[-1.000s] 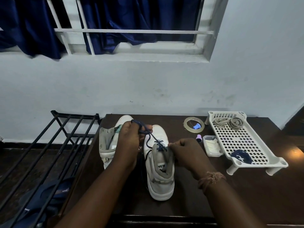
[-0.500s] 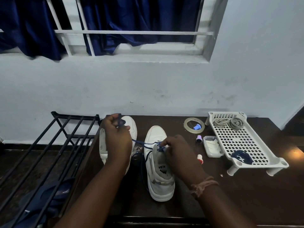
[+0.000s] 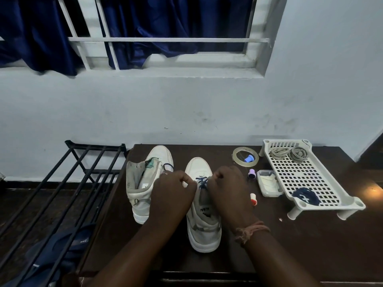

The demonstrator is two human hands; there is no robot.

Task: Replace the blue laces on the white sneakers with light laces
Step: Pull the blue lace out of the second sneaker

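Both hands at right sneaker (image 3: 204, 214) on desk (image 3: 290, 245): left hand (image 3: 173, 192) & right hand (image 3: 227, 188), fingers curled, apparently pinching blue lace (image 3: 202, 181) to unthread it; light laces (image 3: 289, 154) wait in tray (image 3: 323, 183).

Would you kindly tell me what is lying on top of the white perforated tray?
On the white perforated tray, two coiled light laces lie at the far end and a bundled blue lace at the near end. Whatever lies beneath the tray cannot be made out.

Both hands at right sneaker lacing.
Left hand (image 3: 173, 188) and right hand (image 3: 227, 183), fingers curled, pinch blue lace (image 3: 202, 181) over right sneaker (image 3: 199, 164).
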